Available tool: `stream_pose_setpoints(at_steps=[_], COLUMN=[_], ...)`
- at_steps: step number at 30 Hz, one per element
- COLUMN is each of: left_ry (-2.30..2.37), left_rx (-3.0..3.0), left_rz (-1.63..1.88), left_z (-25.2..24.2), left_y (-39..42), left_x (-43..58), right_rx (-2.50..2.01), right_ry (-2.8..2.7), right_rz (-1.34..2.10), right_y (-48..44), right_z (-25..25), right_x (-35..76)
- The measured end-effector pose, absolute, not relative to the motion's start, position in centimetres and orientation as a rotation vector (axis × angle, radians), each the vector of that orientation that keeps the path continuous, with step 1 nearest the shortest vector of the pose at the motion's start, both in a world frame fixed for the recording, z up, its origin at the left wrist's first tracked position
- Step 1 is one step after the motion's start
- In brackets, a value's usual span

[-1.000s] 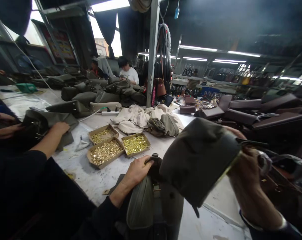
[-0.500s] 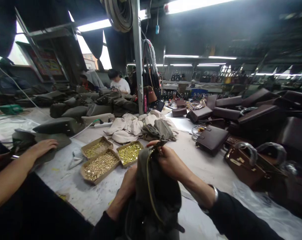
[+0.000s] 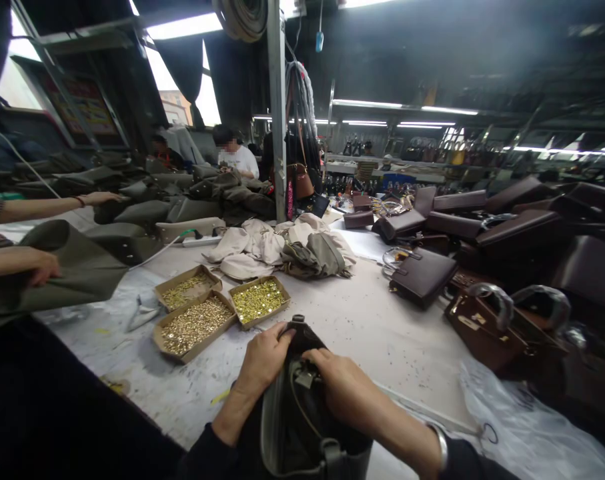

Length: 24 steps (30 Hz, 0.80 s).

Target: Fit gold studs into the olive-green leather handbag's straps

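A dark olive bag (image 3: 307, 427) with a zip stands close in front of me, its mouth toward me. My left hand (image 3: 265, 357) is closed on the upper left edge, the thumb on the rim. On the other side my right hand (image 3: 339, 380) has its fingers curled at the opening, gripping the edge near the zip; its fingertips are partly hidden inside. Beyond my left hand lie a box of gold-coloured small metal parts (image 3: 195, 328), a box of yellowish metal parts (image 3: 258, 301) and a third, partly filled box (image 3: 186, 288).
Pale cloth pieces (image 3: 249, 247) and an olive bag (image 3: 317, 253) lie farther back by a metal post (image 3: 277, 133). Brown handbags (image 3: 425, 277) pile up at the right beside clear plastic wrap (image 3: 532, 420). At the left, a co-worker's hand (image 3: 37, 265) holds an olive piece (image 3: 82, 267).
The bag has been lowered and its opening turned toward me. My left hand has moved up to its rim, and my right hand has come down. The co-worker's olive piece has been raised.
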State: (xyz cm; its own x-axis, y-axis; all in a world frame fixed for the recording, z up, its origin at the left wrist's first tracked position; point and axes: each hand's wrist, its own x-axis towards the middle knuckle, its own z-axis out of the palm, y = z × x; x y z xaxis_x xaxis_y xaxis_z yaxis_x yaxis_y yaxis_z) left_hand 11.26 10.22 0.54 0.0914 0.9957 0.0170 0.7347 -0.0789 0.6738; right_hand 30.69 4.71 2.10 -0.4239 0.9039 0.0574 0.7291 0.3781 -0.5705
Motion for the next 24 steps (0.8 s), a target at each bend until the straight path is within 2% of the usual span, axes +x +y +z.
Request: stream_pose_setpoints(at_steps=[5,10,15,19,24], left_ry=[1.698,1.692,1.702,1.703,1.711], left_rx=[1.868,1.867,1.890,1.900,1.887], left_rz=[0.671,0.667,0.644,0.638,0.688], left_z=[0.3,0.2,0.6,0.6,0.1], left_y=[9.9,9.7,9.4,9.4,9.5], left_x=[11.0,10.6,11.2,11.4,11.3], right_rx=[-1.326,-1.098,-1.063,-1.156,-1.242], right_ry=[-2.025,-1.879,-1.646,-1.643,-1.847], right_rz=[0.712,0.990,1.204,1.044,0.541], right_y=[5.3,4.8,5.1,5.3,5.1], right_z=[0.7,1.8,2.3,1.2,-0.9], right_x=[29.7,30.3,31.1,30.2,28.9])
